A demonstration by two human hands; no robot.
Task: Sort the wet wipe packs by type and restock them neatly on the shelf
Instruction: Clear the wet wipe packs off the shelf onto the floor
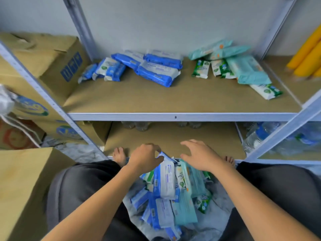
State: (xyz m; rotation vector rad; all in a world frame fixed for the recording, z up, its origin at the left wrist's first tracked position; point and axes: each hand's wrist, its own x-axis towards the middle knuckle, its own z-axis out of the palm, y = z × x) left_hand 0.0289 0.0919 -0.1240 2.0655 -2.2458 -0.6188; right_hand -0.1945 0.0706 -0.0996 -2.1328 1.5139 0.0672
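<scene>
Pile of wet wipe packs [184, 209]: on the floor between the crouching person's knees, blue, white, teal and green mixed, lying at all angles; left hand [145, 158]: fingers curled over the top edge of a blue-and-white pack [167, 181] that stands upright in the pile; right hand [199, 157]: fingers spread, palm down over the teal packs, contact cannot be told; shelf [156, 100]: brown board in a grey metal frame; blue packs [156, 70]: loose heap at its back left; teal and green packs [243, 70]: heap at its back right, well apart from the blue; cardboard boxes [52, 54]: stacked left of the frame; yellow rolls [307, 56]: far right; water bottles [260, 136]: lower right.
</scene>
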